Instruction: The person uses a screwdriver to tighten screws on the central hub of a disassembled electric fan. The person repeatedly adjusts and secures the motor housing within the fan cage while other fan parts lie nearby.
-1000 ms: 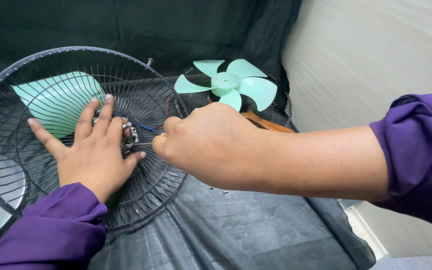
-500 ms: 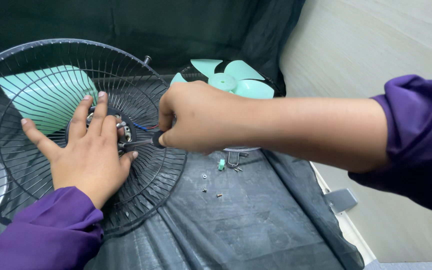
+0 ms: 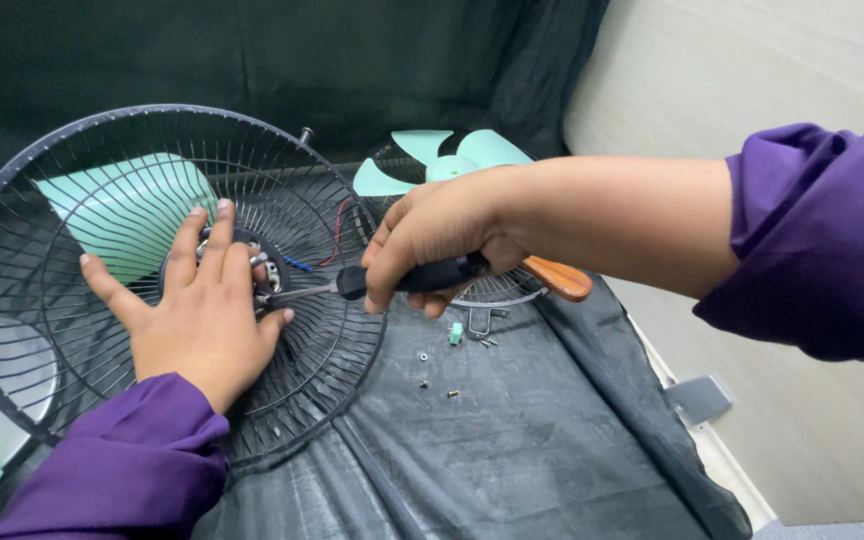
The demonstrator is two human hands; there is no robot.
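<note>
The left hand (image 3: pixel 202 315) lies flat on the black wire fan guard (image 3: pixel 72 180), its 5 fingers (image 3: pixel 214 235) spread apart and pressed against the thin ribs beside the round hub (image 3: pixel 262 272) at the centre, gripping nothing. The right hand (image 3: pixel 442 240) is curled tight around a screwdriver (image 3: pixel 422 278), the fingers wrapped together over its dark grip, while the glossy brown wooden end of the handle sticks out behind the palm. The slim metal shaft runs left from the fist and its tip meets the hub just beside the left thumb. The guard is a shallow round dish of radiating wires bound by a thicker rim, tilted up a little on the bench (image 3: pixel 512 450), which is draped in black, slightly shiny, creased sheeting. A pale green plastic blade (image 3: pixel 117 210) shows through the wires behind the left hand, and red and blue leads trail from the hub. Behind the right wrist sits a second, smaller fan with mint green blades (image 3: pixel 452 155), smooth and curved, above its own wire guard. A few tiny screws (image 3: pixel 452 393) and a small green clip (image 3: pixel 456 332) lie loose on the sheeting below the right hand. Both sleeves are purple cloth.
</note>
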